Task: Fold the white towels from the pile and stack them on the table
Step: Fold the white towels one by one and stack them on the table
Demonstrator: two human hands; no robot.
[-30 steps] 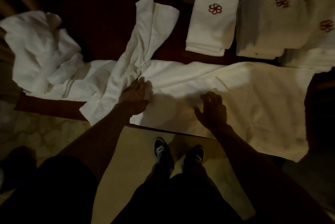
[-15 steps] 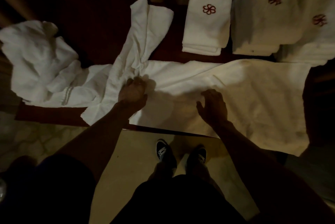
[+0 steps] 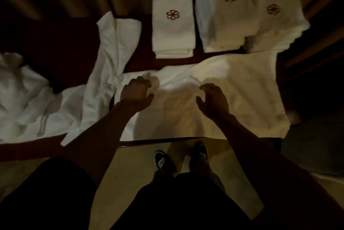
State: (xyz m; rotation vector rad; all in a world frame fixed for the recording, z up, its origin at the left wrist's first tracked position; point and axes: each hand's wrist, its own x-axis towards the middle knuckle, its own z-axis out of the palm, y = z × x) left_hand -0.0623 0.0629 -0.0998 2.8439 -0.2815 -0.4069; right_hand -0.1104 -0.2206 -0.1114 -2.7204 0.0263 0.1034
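1. Your left hand (image 3: 136, 94) sits on the left end of the spread towel (image 3: 242, 90) in the middle of the frame. Its fingers are bent down into the cloth, thumb out. I honestly can't tell if it's pinching any fabric.
2. Your right hand (image 3: 213, 99) is over the same towel, just right of centre, with the fingers loosely curved and apart. It's holding nothing.
3. The spread towel lies flat on the dark table (image 3: 65, 47), near edge along the table's edge, with a crease running between your hands.
4. A twisted towel (image 3: 111, 58) lies just left of it, and the unfolded pile (image 3: 22, 95) is at the far left.
5. Top of frame has three folded lots, red logos up: small stack (image 3: 173, 25), middle stack (image 3: 223, 21) and right stack (image 3: 275, 25).
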